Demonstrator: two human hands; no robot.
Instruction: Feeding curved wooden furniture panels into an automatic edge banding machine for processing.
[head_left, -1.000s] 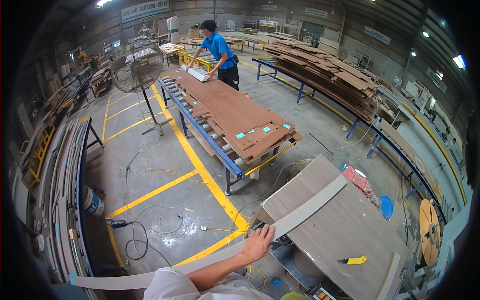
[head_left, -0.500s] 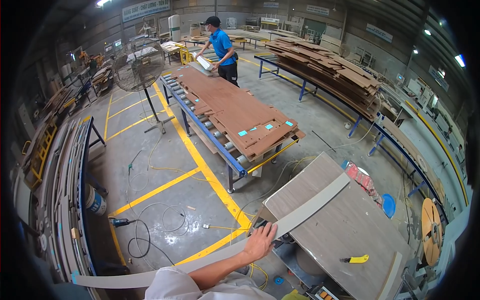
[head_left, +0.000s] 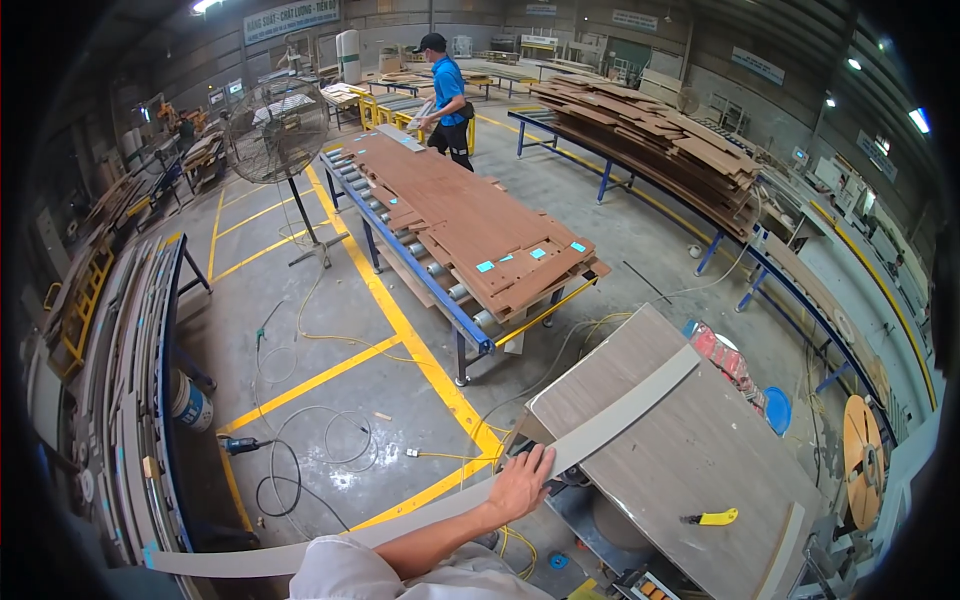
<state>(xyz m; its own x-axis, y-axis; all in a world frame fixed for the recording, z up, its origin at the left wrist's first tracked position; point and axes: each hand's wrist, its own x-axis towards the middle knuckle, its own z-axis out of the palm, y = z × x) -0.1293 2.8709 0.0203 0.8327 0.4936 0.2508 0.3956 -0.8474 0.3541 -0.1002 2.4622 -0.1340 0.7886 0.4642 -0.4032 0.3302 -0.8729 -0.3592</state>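
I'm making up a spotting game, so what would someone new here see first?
Probably the long grey strip, slanting from the lower left up over the grey table, with the left hand on it. The bright yellow cutter would stand out too, farther right on that table. Farther back, a person in a blue shirt stands near the far end of the brown boards.

A woodworking workshop, this was! Brown wooden panels (head_left: 650,148) towered on a blue-legged metal stand (head_left: 606,181); a blue-framed roller table (head_left: 473,333) bore more, and painted yellow lines (head_left: 406,333) crossed the grey concrete floor (head_left: 342,288).
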